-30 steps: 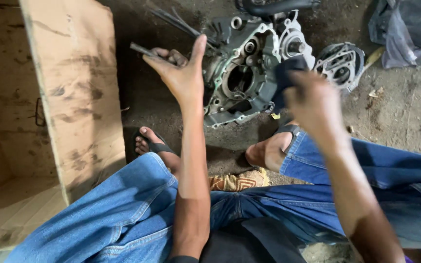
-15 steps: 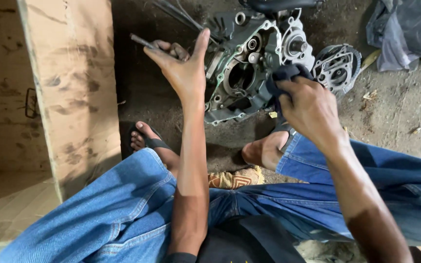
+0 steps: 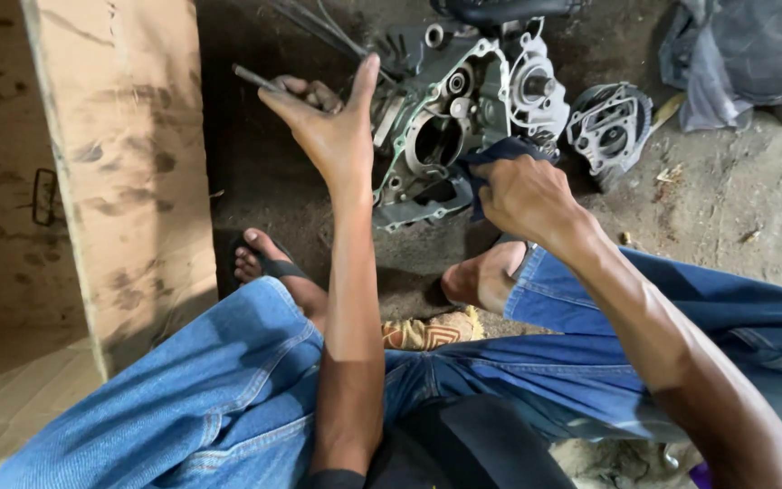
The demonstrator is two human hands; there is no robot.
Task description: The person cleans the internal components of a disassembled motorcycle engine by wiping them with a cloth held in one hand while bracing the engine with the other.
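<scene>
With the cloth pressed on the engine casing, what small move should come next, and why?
Probably wipe the dark cloth along the engine casing rim: the right hand presses it there, while the left hand, holding a thin metal tool, steadies the casing.

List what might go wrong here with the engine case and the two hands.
The engine case stands on dirt, steadied only by the left hand, which also grips a thin tool; it might tip. The right hand presses a dark cloth against the case's edges, risking a scrape. Grit could get inside.

Grey cloth (image 3: pixel 744 54), wooden panel (image 3: pixel 128 172), round metal cover (image 3: pixel 610 131) nearby.
</scene>
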